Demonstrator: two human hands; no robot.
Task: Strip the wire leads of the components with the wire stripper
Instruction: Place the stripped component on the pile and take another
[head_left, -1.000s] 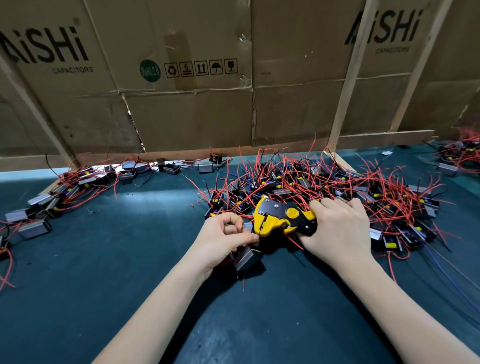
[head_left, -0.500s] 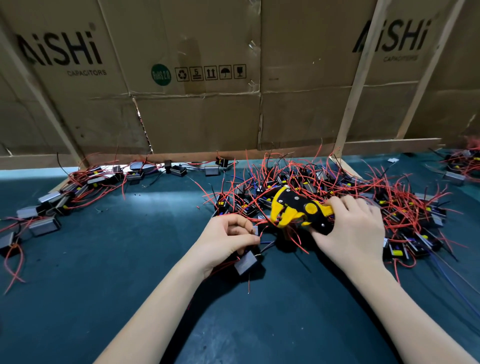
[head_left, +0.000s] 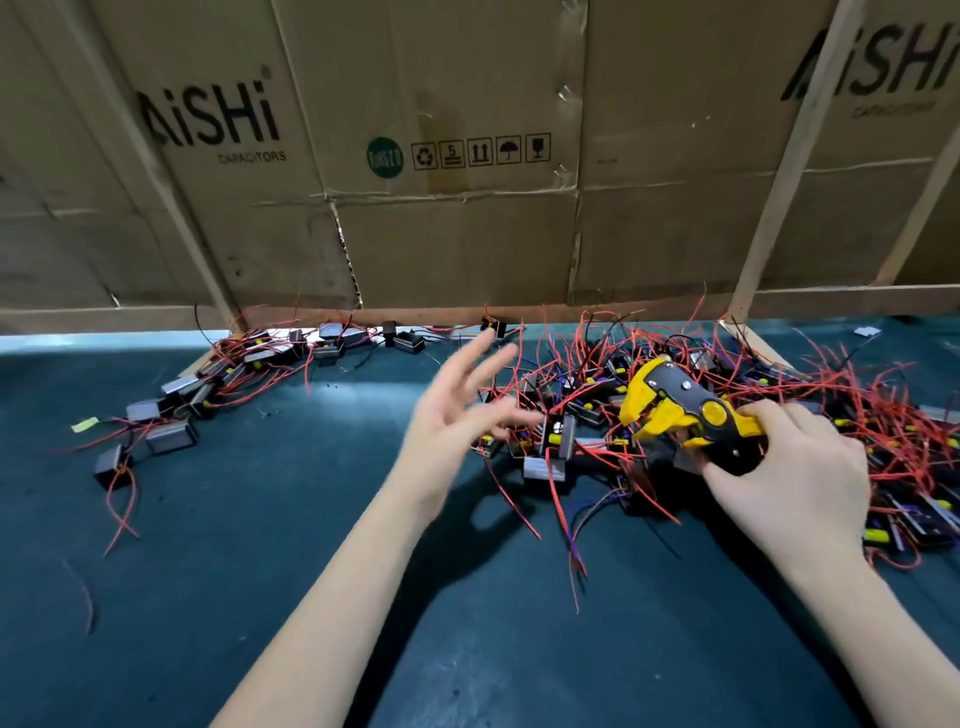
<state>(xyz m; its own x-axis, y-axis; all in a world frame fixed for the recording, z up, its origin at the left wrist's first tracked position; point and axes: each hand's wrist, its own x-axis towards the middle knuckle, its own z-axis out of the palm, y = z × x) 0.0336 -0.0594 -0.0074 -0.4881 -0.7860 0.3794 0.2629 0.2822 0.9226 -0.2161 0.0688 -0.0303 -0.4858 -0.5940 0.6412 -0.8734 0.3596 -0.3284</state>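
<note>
From your head camera, your left hand (head_left: 457, 410) is lifted off the mat with its fingers spread and straight, holding nothing, and it shows a little motion blur at the fingertips. Your right hand (head_left: 795, 478) is wrapped around the black and yellow handles of the wire stripper (head_left: 685, 410), whose yellow head points left over the big tangle of components (head_left: 727, 410) with red wire leads, at the right half of the dark green mat (head_left: 249, 571). Whether the stripper's jaws are biting on a lead, you cannot tell; several red wires cross just in front of them. A grey component (head_left: 543, 467) lies at the near left edge of that tangle, between your two hands, touching neither. A second, thinner row of components (head_left: 249, 369) trails along the far left of the mat toward the cardboard wall (head_left: 467, 234), which is printed with a capacitor brand name and is braced by wooden battens (head_left: 784, 161).
</note>
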